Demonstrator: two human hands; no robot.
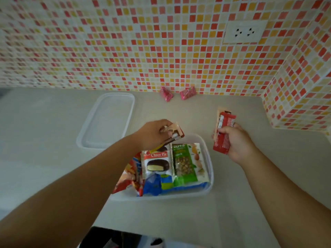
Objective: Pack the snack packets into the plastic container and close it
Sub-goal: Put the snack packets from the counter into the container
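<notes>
Container (208, 178) sits packed, its far end hidden under the left hand (152, 133), whose grip pinches a blurred brown packet (176, 131). Right hand (236, 142) clutches red packets (223, 133), count unclear.

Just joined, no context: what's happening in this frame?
A person is packing snack packets into a clear plastic container on a counter. The left hand holds a brown wrapped snack over the container's far end. The right hand grips red packets off to the container's side. A Choco Pie packet and a green nuts packet are already inside. The lid lies off, beside the container, and two pink packets wait by the tiled wall.
</notes>
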